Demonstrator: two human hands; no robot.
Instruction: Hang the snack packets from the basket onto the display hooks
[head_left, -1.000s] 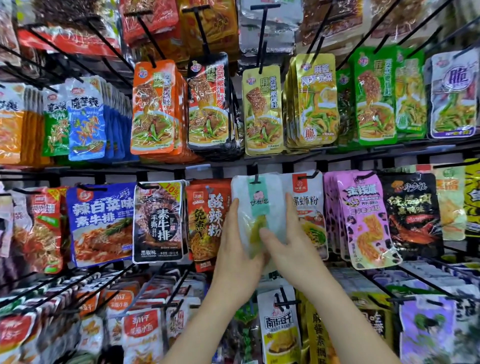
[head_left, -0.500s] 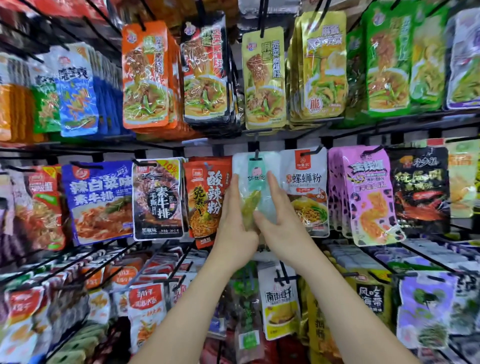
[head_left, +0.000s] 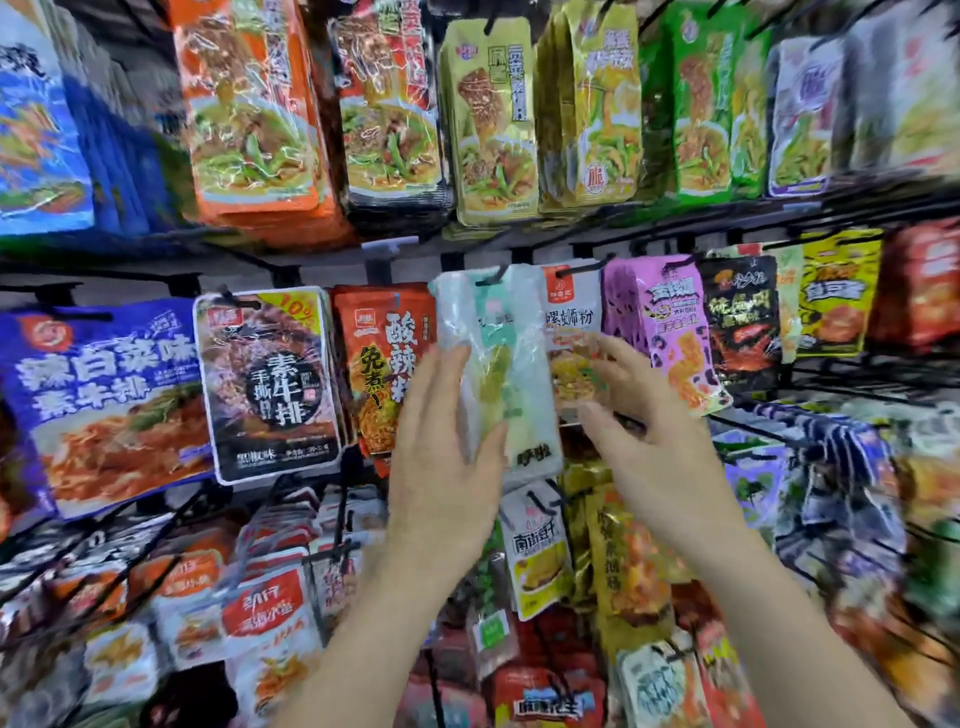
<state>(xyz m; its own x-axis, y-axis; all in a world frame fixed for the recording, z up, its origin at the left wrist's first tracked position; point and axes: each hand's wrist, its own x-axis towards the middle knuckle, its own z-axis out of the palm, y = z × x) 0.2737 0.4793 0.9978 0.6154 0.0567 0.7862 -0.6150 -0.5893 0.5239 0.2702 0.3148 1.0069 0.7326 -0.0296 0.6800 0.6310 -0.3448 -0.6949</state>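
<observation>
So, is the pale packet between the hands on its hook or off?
On: the black hook pokes through the top of the pale packet; left hand and right hand flank it, open.

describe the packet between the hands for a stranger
Find the middle row of black wire hooks. Between the left hand and right hand hangs a pale translucent plastic packet with a mint-green stripe. Its neighbours, an orange-red packet and a white red-logo packet, are opaque.
</observation>
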